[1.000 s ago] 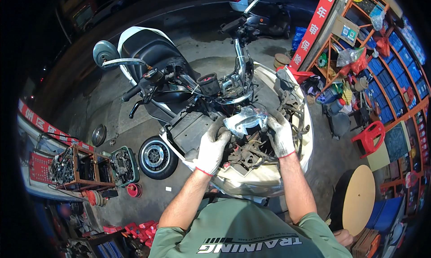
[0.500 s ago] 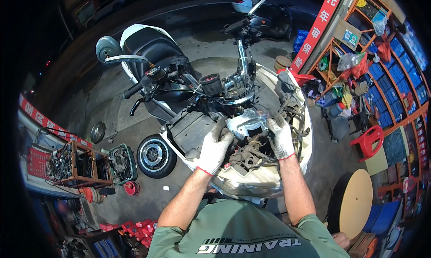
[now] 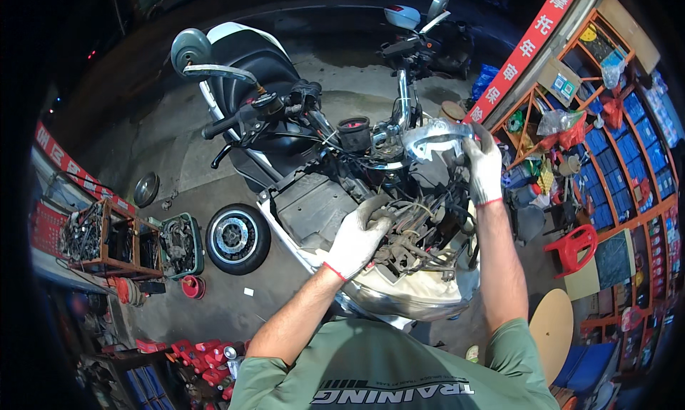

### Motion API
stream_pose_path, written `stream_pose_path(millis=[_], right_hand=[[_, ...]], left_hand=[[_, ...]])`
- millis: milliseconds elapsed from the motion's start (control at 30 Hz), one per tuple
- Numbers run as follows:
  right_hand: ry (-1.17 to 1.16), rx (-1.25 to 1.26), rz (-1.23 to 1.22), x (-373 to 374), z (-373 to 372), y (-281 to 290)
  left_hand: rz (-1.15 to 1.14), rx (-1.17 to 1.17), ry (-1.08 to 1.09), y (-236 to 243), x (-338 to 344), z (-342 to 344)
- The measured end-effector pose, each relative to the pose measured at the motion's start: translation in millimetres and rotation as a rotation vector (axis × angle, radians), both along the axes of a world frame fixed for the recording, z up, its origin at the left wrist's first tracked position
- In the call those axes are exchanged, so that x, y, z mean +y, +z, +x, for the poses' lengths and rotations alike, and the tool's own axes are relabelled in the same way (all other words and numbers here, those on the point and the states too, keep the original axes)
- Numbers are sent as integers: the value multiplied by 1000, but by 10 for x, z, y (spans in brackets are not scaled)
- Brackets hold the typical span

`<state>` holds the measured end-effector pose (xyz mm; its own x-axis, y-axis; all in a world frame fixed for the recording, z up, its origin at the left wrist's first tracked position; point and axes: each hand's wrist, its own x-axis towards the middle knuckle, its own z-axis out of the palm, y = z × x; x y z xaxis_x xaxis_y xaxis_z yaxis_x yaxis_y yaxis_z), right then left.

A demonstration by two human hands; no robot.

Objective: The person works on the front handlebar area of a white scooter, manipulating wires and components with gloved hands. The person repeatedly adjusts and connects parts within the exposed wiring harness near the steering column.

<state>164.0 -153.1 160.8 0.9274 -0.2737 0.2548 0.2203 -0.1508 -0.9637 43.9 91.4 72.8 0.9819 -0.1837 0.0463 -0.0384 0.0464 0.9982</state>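
- A green shirt point(image 3: 399, 353) is closest, and the bottom edge cuts it off.
- The left hand point(image 3: 360, 232), in a white glove, is low by the messy wires and parts point(image 3: 421, 232) of the big scooter point(image 3: 399, 292). Its fingers are half curled. Their dark tips blend in, so I cannot tell if they hold anything.
- The right hand point(image 3: 483, 160), gloved too, is higher up. Its fingers pinch one end of a shiny see-through piece point(image 3: 432, 140) and hide that end.
- The shiny see-through piece pokes out left, above the wires and parts.
- A wheel point(image 3: 238, 239) lies on the floor point(image 3: 214, 306), left of the scooter.
- The dark round rim cuts off the orange shelves point(image 3: 653, 214).
- Far back, another scooter point(image 3: 446, 50) is hard to see in the dark.
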Motion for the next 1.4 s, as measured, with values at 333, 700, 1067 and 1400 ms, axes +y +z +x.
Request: stream_pose_path(millis=[333,700,1067,1400], right_hand=[[167,173,-357,157,841,-8],[261,300,-609,371,1058,48],[193,253,-539,253,1099,-216],[-58,49,-601,250,982,-506]], left_hand=[[-178,36,-13,331,383,73],[-722,491,148,248,673,682],[-837,652,67,-229,-18,1212],[-1061,623,171,-113,-152,1252]])
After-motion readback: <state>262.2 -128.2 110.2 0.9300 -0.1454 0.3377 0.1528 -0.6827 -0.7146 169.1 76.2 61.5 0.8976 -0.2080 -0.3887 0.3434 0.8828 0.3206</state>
